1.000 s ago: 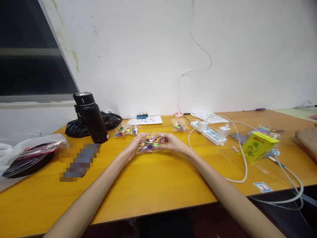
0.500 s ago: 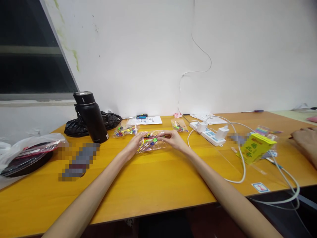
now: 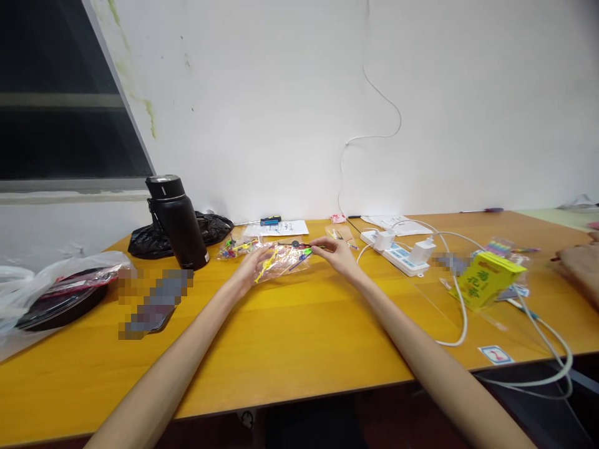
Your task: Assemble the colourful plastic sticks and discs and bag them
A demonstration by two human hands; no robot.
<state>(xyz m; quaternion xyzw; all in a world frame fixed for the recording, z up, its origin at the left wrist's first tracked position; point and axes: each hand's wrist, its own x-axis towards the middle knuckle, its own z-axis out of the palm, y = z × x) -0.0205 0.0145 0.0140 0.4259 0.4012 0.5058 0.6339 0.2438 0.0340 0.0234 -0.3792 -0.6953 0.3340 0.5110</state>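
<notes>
Bright, even light covers the wall (image 3: 262, 112) and bench (image 3: 290, 343), with deep shadow beneath. White glints streak the clear bag (image 3: 281, 260); the outer edges look stretched and soft.

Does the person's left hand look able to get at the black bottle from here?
Probably yes: the black bottle stands to the left hand's left, and nothing seems to block the way, though that hand is holding a clear bag.
</notes>
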